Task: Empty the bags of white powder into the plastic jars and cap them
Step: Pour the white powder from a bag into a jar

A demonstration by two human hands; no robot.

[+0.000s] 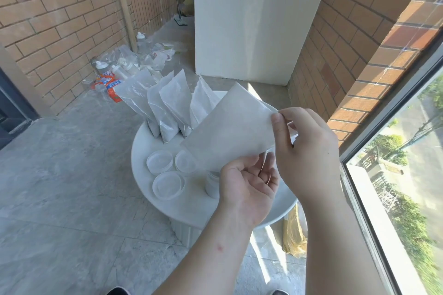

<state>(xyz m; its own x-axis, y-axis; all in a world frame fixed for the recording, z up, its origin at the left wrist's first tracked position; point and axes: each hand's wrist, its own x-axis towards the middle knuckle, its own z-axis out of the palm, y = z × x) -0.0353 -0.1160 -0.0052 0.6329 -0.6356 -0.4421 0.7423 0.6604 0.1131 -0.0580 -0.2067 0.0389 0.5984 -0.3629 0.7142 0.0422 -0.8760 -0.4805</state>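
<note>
The right hand [309, 151] pinches the upper edge of a bag [230, 132] between thumb and fingers. The left hand [249, 182] curls its fingers round the bag's lower end, so both hands are grasping it. The bag hangs tilted, low end down, right above an open jar [212, 184]. The jar stands on the round white table [191, 213], partly hidden by the left hand. I cannot tell whether powder is running out, nor how full the jar is. Just left of the jar lie three lids [168, 185], none of them on anything. At the back of the table four more bags [165, 112] stand leaning together, with white powder showing in their bottoms. I'd say the job is at an early stage: four bags wait and no jar in sight is capped. Only one jar shows; others may be behind the hands.
</note>
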